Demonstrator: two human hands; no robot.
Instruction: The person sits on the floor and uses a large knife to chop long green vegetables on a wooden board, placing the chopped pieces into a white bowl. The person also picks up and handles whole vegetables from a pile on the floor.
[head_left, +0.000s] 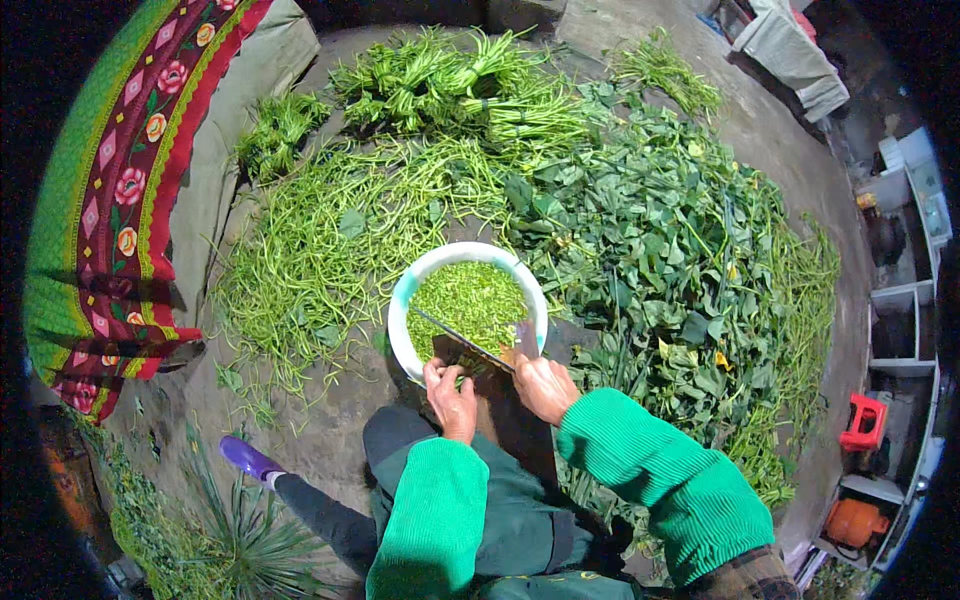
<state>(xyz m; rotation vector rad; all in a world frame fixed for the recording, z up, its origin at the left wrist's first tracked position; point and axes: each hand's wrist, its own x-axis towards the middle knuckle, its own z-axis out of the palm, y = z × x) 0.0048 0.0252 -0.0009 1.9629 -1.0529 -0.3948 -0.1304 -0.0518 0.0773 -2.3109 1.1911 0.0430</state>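
Observation:
My right hand (546, 388) grips the handle of a broad-bladed knife (461, 339), whose blade slants up to the left over the basin. Close beside the blade, my left hand (452, 399) has its fingers curled over green stems (466, 377), mostly hidden by the hand and the knife. A white round basin (399, 330) with pale green patches on its rim stands before my knees. Finely chopped green stems (469, 296) fill much of it. The surface under my left fingertips is hard to make out.
Loose stems (300, 270) lie left of the basin, leafy greens (675, 247) right. Tied bundles (442, 82) sit beyond. A flowered cloth (142, 150) borders the far left. A red plastic stool (864, 423) stands at right; a palm-like leaf (251, 544) lies lower left.

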